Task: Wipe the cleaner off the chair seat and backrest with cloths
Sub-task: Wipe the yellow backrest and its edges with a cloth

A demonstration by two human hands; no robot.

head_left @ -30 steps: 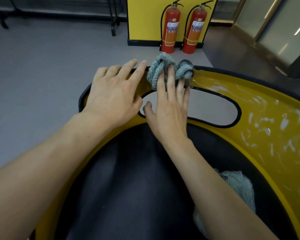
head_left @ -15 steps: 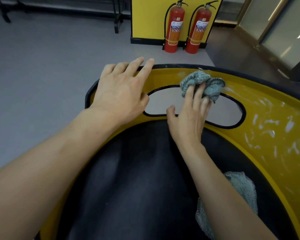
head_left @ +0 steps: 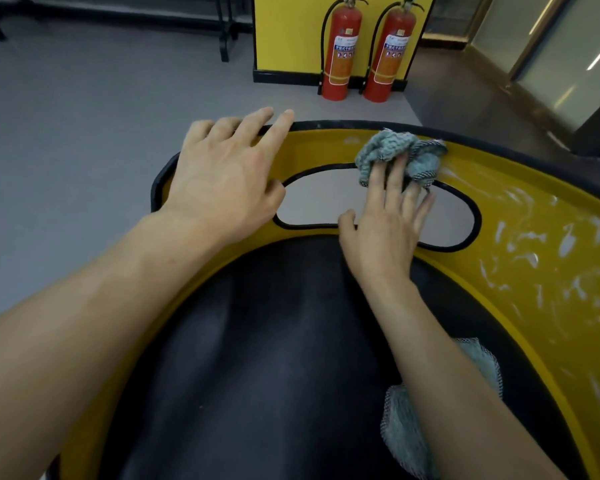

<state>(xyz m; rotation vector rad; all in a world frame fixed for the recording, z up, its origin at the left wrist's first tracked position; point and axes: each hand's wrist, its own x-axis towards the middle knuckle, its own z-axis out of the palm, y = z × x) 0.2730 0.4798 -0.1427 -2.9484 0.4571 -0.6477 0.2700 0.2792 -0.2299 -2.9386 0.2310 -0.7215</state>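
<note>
A yellow chair backrest [head_left: 329,148] with a black rim curves around a black seat [head_left: 257,358]. It has an oval cut-out. My right hand [head_left: 387,226] presses a crumpled blue-grey cloth [head_left: 395,155] against the backrest's top band, just above the cut-out. My left hand [head_left: 227,178] lies flat on the backrest's left end, fingers spread over the rim. White streaks of cleaner [head_left: 534,258] cover the backrest to the right. A second blue-grey cloth [head_left: 409,431] lies on the seat, partly hidden under my right forearm.
Two red fire extinguishers [head_left: 340,53] stand against a yellow panel [head_left: 288,32] beyond the chair. Grey floor [head_left: 84,116] stretches to the left, with black metal legs [head_left: 224,36] at the back. Glass doors [head_left: 551,46] are at the far right.
My right hand has slid the cloth to the right along the backrest's top band. My left hand has stayed on the left end.
</note>
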